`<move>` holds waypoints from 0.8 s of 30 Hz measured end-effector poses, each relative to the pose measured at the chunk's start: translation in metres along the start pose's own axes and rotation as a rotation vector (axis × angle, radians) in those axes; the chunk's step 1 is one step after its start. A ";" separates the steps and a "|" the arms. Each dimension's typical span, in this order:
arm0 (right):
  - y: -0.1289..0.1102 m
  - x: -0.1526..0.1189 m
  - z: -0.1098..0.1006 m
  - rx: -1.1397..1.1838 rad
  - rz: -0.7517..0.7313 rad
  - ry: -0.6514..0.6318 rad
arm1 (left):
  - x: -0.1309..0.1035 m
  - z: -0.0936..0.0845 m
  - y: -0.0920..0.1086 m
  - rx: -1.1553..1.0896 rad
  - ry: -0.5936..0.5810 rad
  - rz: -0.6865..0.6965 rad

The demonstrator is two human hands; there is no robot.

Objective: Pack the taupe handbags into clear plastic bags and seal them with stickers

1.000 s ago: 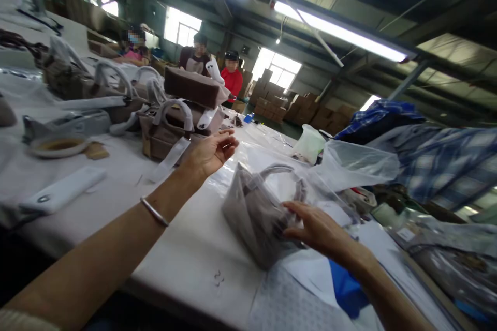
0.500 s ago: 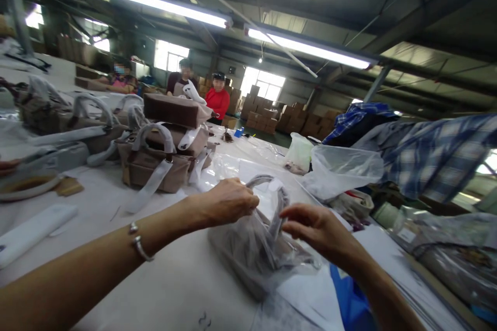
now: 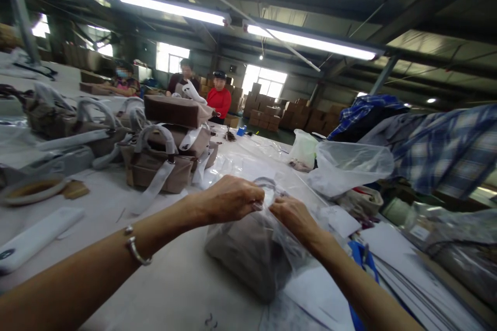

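Note:
A taupe handbag (image 3: 244, 253) stands on the white table in front of me, inside a clear plastic bag (image 3: 289, 245). Above it, my left hand (image 3: 240, 199) is closed on the upper edge of the plastic bag. My right hand (image 3: 291, 214) pinches the same plastic a short way to the right, its fingers curled. Between and behind the two hands rises the handbag's wrapped handle (image 3: 266, 182). The fingertips of both hands are partly hidden by the plastic and the knuckles.
Wrapped handbags (image 3: 159, 165) are stacked at the back left. A tape roll (image 3: 34, 191) and a white oblong device (image 3: 41, 238) lie at left. Plastic bags (image 3: 349, 165), papers (image 3: 404, 269) and a plaid shirt (image 3: 454, 145) are at right. People (image 3: 218, 95) stand beyond the table.
My right hand has moved left and closed on the plastic, near my left hand. The plastic is now drawn up higher around the handbag's handle.

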State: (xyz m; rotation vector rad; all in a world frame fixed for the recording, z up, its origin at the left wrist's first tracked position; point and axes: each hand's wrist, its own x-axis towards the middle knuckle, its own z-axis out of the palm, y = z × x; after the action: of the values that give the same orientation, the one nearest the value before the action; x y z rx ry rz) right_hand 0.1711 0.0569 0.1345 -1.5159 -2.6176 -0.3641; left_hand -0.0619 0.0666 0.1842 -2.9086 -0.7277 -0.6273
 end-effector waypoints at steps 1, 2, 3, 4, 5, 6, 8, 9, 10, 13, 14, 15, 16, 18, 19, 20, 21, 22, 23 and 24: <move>0.005 -0.006 -0.008 0.059 0.017 -0.023 | 0.002 -0.002 -0.002 0.029 -0.005 -0.002; 0.012 -0.013 -0.018 0.159 0.039 -0.062 | 0.004 -0.004 -0.005 0.067 -0.009 -0.008; 0.019 -0.021 -0.029 0.290 0.062 -0.121 | 0.007 -0.006 -0.009 0.110 -0.013 -0.017; 0.027 -0.029 -0.040 0.438 0.087 -0.202 | 0.009 -0.009 -0.015 0.154 -0.021 -0.026; 0.036 -0.037 -0.050 0.570 0.122 -0.288 | 0.011 -0.012 -0.022 0.196 -0.034 -0.034; 0.044 -0.044 -0.058 0.647 0.171 -0.357 | 0.013 -0.014 -0.030 0.235 -0.051 -0.042; 0.059 -0.058 -0.071 0.615 0.301 -0.388 | 0.017 -0.018 -0.049 0.302 -0.064 -0.070; 0.065 -0.063 -0.075 0.552 0.370 -0.351 | 0.018 -0.020 -0.058 0.326 -0.060 -0.091; 0.070 -0.067 -0.077 0.481 0.422 -0.287 | 0.019 -0.021 -0.067 0.346 -0.053 -0.114; 0.078 -0.073 -0.078 0.330 0.449 -0.086 | 0.022 -0.023 -0.090 0.381 -0.011 -0.179; 0.080 -0.074 -0.077 0.294 0.440 -0.042 | 0.023 -0.024 -0.096 0.383 0.004 -0.196; 0.080 -0.075 -0.075 0.262 0.424 -0.018 | 0.024 -0.024 -0.102 0.381 0.012 -0.215; 0.081 -0.076 -0.072 0.230 0.404 -0.015 | 0.024 -0.026 -0.107 0.376 0.010 -0.235; 0.085 -0.080 -0.067 0.167 0.353 -0.033 | 0.024 -0.031 -0.116 0.350 -0.045 -0.243; 0.088 -0.083 -0.065 0.142 0.327 -0.023 | 0.023 -0.034 -0.119 0.334 -0.078 -0.232; 0.092 -0.086 -0.063 0.127 0.310 0.014 | 0.022 -0.038 -0.123 0.318 -0.096 -0.212; 0.097 -0.089 -0.061 0.122 0.307 0.080 | 0.021 -0.042 -0.125 0.304 -0.090 -0.186; 0.102 -0.091 -0.060 0.124 0.320 0.172 | 0.020 -0.045 -0.127 0.298 -0.061 -0.163; 0.106 -0.093 -0.058 0.130 0.344 0.277 | 0.018 -0.049 -0.129 0.305 -0.017 -0.149; 0.110 -0.093 -0.056 0.142 0.385 0.376 | 0.017 -0.051 -0.130 0.319 0.036 -0.143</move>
State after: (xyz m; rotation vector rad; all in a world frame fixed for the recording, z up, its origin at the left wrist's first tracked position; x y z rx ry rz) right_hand 0.3110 0.0171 0.1873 -1.6649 -1.9763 -0.3731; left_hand -0.1276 0.1797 0.2348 -2.5657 -0.9409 -0.5192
